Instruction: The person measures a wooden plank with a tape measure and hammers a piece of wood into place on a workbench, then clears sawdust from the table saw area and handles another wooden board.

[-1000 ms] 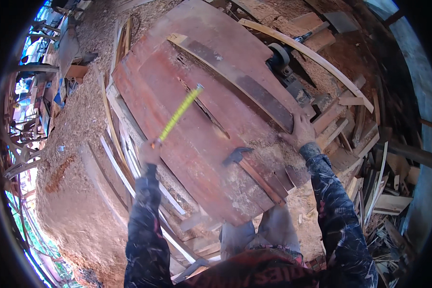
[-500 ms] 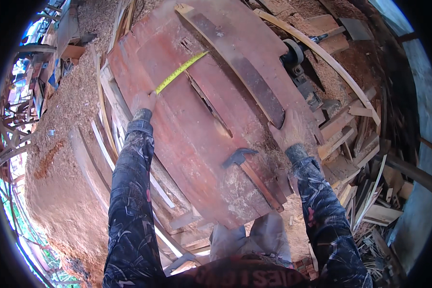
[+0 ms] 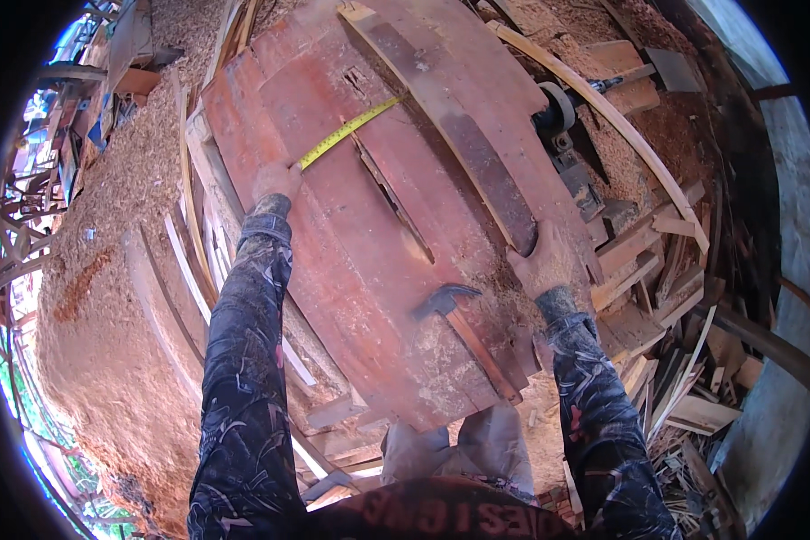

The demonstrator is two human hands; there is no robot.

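Observation:
A worn reddish wooden board fills the middle, with a slot cut in it. My left hand is closed on a tape measure whose body is hidden; its yellow blade reaches across the board toward a long dark plank. At that plank's lower end lies my right hand, thumb and fingers spread against it and the board. A hammer with a wooden handle rests near the board's front, left of my right hand.
Machinery with a dark wheel sits beside the board's right edge, crossed by a long pale strip. Offcuts are heaped at right, loose strips lie along the left, and sawdust covers the ground.
My left hand has moved up the board with the tape, whose blade now lies flatter and reaches nearer the dark plank. My right hand has shifted slightly left and down.

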